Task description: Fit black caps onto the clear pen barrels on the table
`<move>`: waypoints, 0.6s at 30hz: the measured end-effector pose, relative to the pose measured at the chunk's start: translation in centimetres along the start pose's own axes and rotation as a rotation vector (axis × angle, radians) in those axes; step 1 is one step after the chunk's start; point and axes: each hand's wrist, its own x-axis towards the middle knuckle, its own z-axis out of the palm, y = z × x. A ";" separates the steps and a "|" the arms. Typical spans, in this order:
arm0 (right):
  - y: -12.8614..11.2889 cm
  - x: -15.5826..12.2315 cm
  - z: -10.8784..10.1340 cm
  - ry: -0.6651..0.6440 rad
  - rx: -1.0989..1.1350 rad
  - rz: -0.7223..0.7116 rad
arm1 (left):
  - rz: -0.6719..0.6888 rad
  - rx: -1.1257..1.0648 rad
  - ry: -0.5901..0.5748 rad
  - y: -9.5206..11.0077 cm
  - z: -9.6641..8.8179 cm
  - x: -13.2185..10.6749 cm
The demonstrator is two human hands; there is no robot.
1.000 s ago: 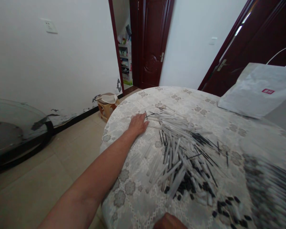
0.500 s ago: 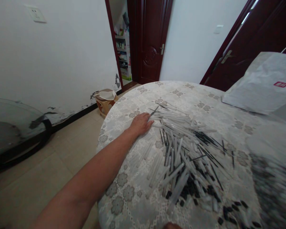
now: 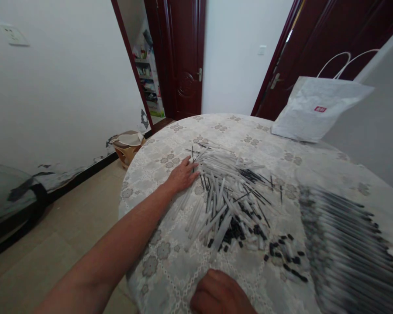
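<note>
My left hand (image 3: 182, 175) lies on the table at the left edge of a loose pile of clear plastic tubes (image 3: 216, 163), its fingers stretched out and touching the nearest ones. Thin black rods (image 3: 249, 175), like pen refills, are mixed into the pile. Small black caps (image 3: 232, 233) lie at the pile's near side, with a second scatter of black pieces (image 3: 284, 248) to the right. At the bottom of the view my right hand (image 3: 221, 292) is closed near the table's front; whatever its curled fingers hold, if anything, is hidden.
A patterned cloth (image 3: 170, 279) covers the round table. At right lies a blurred row of dark-and-clear pens (image 3: 353, 244). A white paper bag (image 3: 321, 109) stands at the back right. A wooden stool (image 3: 126, 150) and a glass-topped piece (image 3: 9, 187) are on the left.
My view has swung right, so the table appears further left and the pen row shows more. My right hand has come further into view. My left hand stays beside the pile.
</note>
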 end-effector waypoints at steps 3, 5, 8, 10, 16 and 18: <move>-0.3 1.1 -1.3 -0.028 0.017 -0.028 | 0.020 0.034 -0.080 0.3 0.3 0.2; -0.7 1.6 -2.5 -0.067 0.053 -0.010 | 0.017 0.029 -0.105 0.9 0.2 0.0; -1.3 2.1 -4.0 -0.110 0.115 0.023 | 0.022 -0.016 -0.117 2.1 -0.3 -1.0; -1.7 2.2 -4.7 -0.113 0.148 0.029 | 0.025 -0.055 -0.119 3.0 -0.6 -1.9; -1.6 2.2 -5.6 -0.072 0.140 0.101 | 0.026 -0.141 -0.115 4.9 -0.8 -4.4; -1.1 2.3 -5.7 -0.009 0.085 0.146 | 0.011 -0.167 -0.106 5.6 -0.7 -5.1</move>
